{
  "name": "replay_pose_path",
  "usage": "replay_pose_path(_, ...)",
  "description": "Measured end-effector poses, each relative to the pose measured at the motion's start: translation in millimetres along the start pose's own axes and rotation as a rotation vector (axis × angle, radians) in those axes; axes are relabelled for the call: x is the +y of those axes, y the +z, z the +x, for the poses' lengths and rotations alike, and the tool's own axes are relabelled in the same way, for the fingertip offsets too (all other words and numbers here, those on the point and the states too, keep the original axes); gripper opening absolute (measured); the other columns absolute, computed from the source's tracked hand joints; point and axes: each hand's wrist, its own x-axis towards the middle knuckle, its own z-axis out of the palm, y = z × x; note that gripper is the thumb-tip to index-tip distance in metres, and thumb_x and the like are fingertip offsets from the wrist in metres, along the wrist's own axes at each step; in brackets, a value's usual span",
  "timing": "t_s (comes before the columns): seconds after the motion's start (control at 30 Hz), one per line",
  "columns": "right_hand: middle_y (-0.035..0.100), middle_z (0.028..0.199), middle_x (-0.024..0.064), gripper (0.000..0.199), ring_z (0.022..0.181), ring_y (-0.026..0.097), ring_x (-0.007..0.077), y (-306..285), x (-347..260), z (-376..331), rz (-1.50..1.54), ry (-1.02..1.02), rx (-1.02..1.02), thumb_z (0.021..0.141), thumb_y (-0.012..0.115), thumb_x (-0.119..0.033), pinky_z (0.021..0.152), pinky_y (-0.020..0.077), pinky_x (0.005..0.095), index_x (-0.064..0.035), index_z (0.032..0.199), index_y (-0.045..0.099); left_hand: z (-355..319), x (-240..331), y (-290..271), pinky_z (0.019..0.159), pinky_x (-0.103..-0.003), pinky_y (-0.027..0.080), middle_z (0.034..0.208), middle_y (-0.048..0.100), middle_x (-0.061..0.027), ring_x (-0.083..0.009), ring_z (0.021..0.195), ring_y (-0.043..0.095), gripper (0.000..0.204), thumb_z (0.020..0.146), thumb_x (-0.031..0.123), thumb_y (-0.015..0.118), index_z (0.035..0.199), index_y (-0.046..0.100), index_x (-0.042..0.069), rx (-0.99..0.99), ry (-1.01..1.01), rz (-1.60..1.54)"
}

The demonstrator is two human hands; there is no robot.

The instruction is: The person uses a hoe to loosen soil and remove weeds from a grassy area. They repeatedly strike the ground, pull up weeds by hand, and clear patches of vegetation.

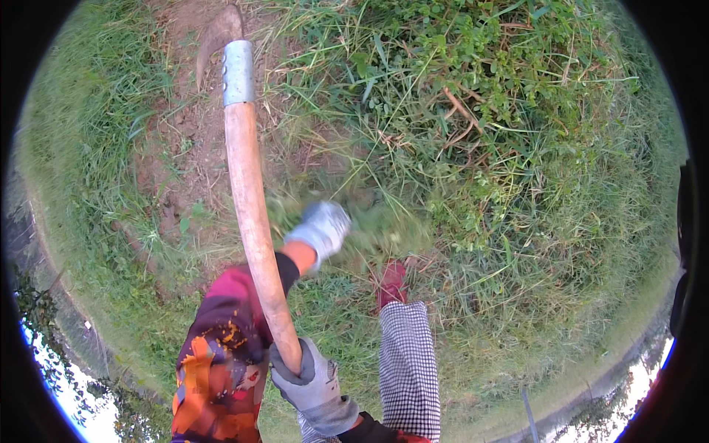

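2 gloved hands are out over the weedy ground from where I stand. The right hand [314,391] grips a long-handled sickle [251,184] near the butt, its wooden shaft crossing in front of the patterned left sleeve [221,369]. The curved blade [219,37] sits at the far end, over bare soil [185,140]. The left hand [325,227] is a blur beside the grass [399,221]; I cannot tell whether it is closed on any stems.

My worry is that left hand, lying between blade and body. A stroke pulled short could catch its glove, or run on toward the 1 red shoe [391,284] in view. With the hold so close to the butt, I'd expect the blade to twist easily, and smooth wood might slip in the glove. Woody stalks [461,112] among the weeds could deflect the edge.
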Motion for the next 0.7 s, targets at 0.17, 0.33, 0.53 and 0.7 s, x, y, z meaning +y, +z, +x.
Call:
replay_pose_path(0.17,0.058,0.072,0.0088,0.024,0.062,0.059,0.0180,14,5,-5,-0.060,-0.091,-0.030,0.074,0.065,-0.014,0.056,0.0455,0.0315,-0.0040,0.093,0.053,-84,53,72,0.060,-0.038,0.044,0.079,0.063,-0.0053,-0.0223,0.075,0.060,0.023,0.065,0.022,0.058,0.084,0.065,0.011,-0.262,0.171,-0.129)
replay_pose_path(0.33,0.057,0.068,0.0085,0.023,0.055,0.057,0.0178,4,22,-3,-0.095,-0.080,0.024,0.075,0.064,-0.014,0.051,0.0447,0.0314,-0.0038,0.092,0.053,-90,63,78,0.068,-0.040,0.042,0.090,0.059,-0.0108,-0.0271,0.082,0.059,0.026,0.068,0.024,0.058,0.089,0.064,0.010,-0.383,0.167,-0.077)
replay_pose_path(0.53,0.058,0.068,0.0094,0.025,0.054,0.057,0.0177,22,27,-6,-0.109,-0.081,-0.069,0.076,0.064,-0.016,0.050,0.0443,0.0309,-0.0035,0.093,0.052,-54,-8,81,0.078,-0.039,0.040,0.118,0.045,-0.0179,-0.0270,0.088,0.052,0.043,0.071,0.017,0.053,0.113,0.053,0.007,0.204,-0.138,0.045)
replay_pose_path(0.7,0.058,0.069,0.0108,0.027,0.057,0.058,0.0210,22,35,-6,-0.106,-0.092,0.017,0.075,0.065,-0.017,0.053,0.0447,0.0321,-0.0031,0.094,0.051,-6,-58,17,0.078,-0.036,0.048,0.137,0.028,-0.0178,-0.0278,0.094,0.058,0.055,0.072,0.011,0.056,0.126,0.044,0.012,0.062,-0.389,-0.361)
